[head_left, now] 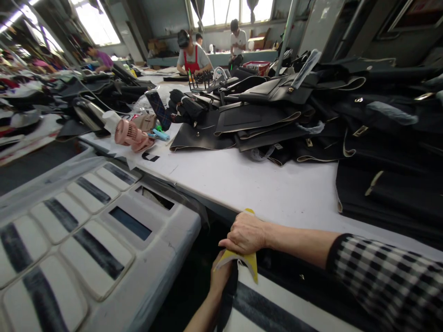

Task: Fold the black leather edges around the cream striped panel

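Observation:
My right hand [246, 234] rests at the near edge of the white worktable [242, 180], its fingers curled down over a yellow cloth [249, 263]. Just below it, my left hand [219, 274] comes up from the bottom of the frame and grips a dark strip of material [229, 295] under the same yellow cloth. A white sheet with a dark band [270, 302] lies beneath both hands. My right sleeve is black-and-white checked.
Piles of black leather bag panels [380, 138] cover the table's right and far side. A pink handheld fan [129, 134] lies at the left. A grey moulded tray with dark slots [86, 230] fills the lower left. Other people work at distant tables.

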{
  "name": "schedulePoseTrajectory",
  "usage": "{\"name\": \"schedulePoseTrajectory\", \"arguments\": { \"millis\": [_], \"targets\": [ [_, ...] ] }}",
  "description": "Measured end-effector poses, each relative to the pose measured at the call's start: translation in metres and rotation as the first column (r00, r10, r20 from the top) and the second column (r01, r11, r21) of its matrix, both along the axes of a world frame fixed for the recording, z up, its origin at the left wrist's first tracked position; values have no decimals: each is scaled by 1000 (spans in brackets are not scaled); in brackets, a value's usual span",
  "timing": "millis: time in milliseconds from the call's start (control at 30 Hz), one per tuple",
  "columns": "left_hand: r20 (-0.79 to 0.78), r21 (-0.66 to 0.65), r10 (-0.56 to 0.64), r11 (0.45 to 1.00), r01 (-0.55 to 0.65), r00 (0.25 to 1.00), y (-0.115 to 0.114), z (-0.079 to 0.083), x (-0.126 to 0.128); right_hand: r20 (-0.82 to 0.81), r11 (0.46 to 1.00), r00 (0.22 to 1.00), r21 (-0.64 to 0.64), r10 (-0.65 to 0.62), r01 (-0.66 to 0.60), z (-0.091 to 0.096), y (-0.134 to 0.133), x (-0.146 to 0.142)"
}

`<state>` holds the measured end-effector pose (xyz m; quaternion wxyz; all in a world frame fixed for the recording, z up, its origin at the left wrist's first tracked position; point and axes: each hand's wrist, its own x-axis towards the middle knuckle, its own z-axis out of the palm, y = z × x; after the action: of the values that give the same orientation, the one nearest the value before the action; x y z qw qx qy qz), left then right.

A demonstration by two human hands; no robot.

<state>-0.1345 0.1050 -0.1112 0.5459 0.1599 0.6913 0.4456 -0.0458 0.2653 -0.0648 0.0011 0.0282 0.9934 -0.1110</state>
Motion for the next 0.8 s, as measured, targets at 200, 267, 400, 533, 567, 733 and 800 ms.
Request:
{"name": "schedulePoseTrajectory", "arguments": {
  "millis": [200, 267, 400, 533, 567, 733, 800],
  "targets": [
    [-154, 151, 27, 988, -3, 988, -22, 43, -10, 20, 1000, 1000, -9, 21, -20, 3, 0, -1],
    [-286, 72, -145, 982, 172, 947, -23, 59, -6, 24, 1000, 999, -9, 21, -21, 4, -1, -1],
    [-355, 17, -232, 967, 255, 906, -18, 68, 2, 32, 999, 999, -20, 32, -32, 4, -2, -1],
    [-395, 26, -288, 946, 324, 872, -20, 67, 3, 15, 999, 999, -20, 45, -45, 2, -3, -1],
    [-415, 27, -294, 942, 334, 861, -21, 68, 3, 9, 999, 999, -20, 46, -46, 2, -3, 0],
    [-543, 9, -291, 936, 352, 788, -22, 71, 5, -3, 999, 999, -7, 51, -51, 3, -4, 2],
    [-573, -7, -296, 934, 356, 764, -21, 72, 6, -9, 999, 999, 6, 52, -52, 2, -5, 3]
  ]
}}
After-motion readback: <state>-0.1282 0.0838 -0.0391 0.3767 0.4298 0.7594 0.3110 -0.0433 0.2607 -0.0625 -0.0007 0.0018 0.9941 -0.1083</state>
